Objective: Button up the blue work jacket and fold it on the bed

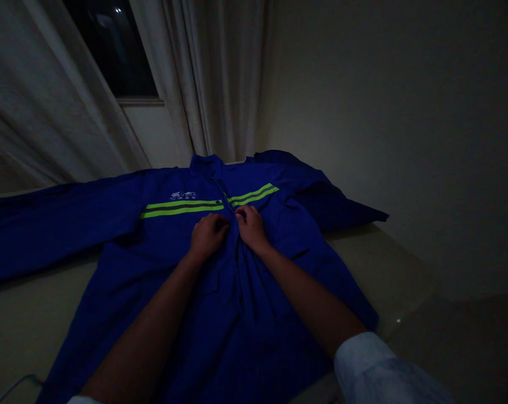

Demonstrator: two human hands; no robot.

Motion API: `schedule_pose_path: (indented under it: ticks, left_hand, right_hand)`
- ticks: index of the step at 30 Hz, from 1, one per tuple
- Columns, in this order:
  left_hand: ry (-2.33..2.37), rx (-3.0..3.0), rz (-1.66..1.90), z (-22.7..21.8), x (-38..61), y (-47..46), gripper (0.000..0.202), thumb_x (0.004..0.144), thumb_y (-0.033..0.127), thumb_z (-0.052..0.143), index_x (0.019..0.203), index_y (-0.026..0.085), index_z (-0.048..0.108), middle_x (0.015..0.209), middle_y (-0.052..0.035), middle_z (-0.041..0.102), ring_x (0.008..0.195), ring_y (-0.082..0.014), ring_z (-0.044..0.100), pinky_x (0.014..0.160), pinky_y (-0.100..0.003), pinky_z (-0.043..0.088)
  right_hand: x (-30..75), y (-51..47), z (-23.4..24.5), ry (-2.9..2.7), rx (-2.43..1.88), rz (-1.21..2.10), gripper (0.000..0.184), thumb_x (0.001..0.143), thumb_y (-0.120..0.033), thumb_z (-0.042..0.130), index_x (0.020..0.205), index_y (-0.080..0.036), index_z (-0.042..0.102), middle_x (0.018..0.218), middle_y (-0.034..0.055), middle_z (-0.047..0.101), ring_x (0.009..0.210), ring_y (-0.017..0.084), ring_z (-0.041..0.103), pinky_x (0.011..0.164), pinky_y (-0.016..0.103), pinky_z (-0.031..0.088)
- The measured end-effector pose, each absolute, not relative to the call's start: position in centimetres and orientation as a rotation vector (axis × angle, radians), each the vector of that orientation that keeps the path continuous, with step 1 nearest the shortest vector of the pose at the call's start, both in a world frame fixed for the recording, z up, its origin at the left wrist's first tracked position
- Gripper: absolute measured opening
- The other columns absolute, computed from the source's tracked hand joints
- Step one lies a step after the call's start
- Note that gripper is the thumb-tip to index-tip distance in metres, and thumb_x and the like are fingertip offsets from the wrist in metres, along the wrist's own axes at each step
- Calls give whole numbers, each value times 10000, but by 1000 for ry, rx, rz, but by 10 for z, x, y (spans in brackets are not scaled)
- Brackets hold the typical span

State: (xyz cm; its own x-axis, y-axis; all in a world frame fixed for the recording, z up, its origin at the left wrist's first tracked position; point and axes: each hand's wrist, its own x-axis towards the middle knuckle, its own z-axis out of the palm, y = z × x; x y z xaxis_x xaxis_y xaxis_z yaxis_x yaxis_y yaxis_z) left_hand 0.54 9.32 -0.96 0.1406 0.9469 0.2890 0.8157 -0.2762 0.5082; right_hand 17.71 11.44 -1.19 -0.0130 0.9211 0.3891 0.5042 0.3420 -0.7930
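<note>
A blue work jacket [152, 292] lies spread out with its collar at the far end and both sleeves stretched sideways. Yellow-green reflective strips [182, 209] cross its chest, and a white logo [183, 196] sits above the left strip. My left hand [209, 235] is at the front opening just below the strip, fingers curled and pinched on the jacket's edge. Across the opening, my right hand [250, 225] pinches the other front edge. The fabric is puckered below my hands. What exactly lies between the fingertips is too dark to make out.
The jacket rests on a pale surface [358, 252]. Behind it hang light curtains [220, 73] beside a dark window [114, 50]. A plain wall [384, 112] rises at the right. A thin cord [20, 381] lies at the lower left.
</note>
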Motion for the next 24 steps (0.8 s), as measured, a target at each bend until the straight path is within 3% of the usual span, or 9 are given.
schedule_pose_path:
  ticks: [5, 9, 13, 18, 24]
  left_hand:
    - [1723, 2175, 849, -9, 6, 93, 225, 900, 217, 602, 1080, 239, 735, 1076, -67, 755, 1016, -274, 686, 890, -393, 515]
    - [1704, 2167, 865, -10, 5, 93, 205, 925, 265, 608, 1073, 229, 746, 1041, -81, 750, 983, -269, 686, 864, -384, 526]
    - [1734, 2169, 875, -10, 6, 94, 252, 992, 322, 539, 998, 216, 767, 1022, -126, 723, 978, -297, 668, 889, -418, 522]
    - [1701, 2169, 923, -8, 7, 94, 281, 1022, 310, 493, 988, 202, 751, 1005, -120, 727, 980, -296, 673, 916, -411, 514]
    - [1665, 2113, 965, -5, 7, 94, 258, 1006, 246, 486, 986, 195, 738, 1025, -114, 765, 981, -279, 702, 901, -382, 528]
  right_hand:
    - [181, 125, -13, -1554, -1391, 741, 198, 952, -169, 553, 898, -203, 740, 877, 34, 717, 941, 210, 680, 922, 346, 519]
    - [181, 125, -13, -1656, -1385, 659, 138, 868, -330, 758, 819, -201, 752, 881, 42, 714, 909, 209, 664, 911, 350, 525]
    - [180, 125, -17, -1709, -1420, 625, 84, 746, -207, 810, 815, -203, 762, 911, 34, 709, 876, 194, 649, 895, 347, 537]
    - [181, 128, -20, -1711, -1263, 773, 107, 821, -151, 699, 865, -196, 785, 996, 41, 723, 915, 180, 677, 874, 326, 539]
    - [181, 124, -19, -1748, -1168, 791, 91, 875, -168, 707, 890, -190, 794, 1016, 56, 718, 947, 175, 672, 891, 324, 534]
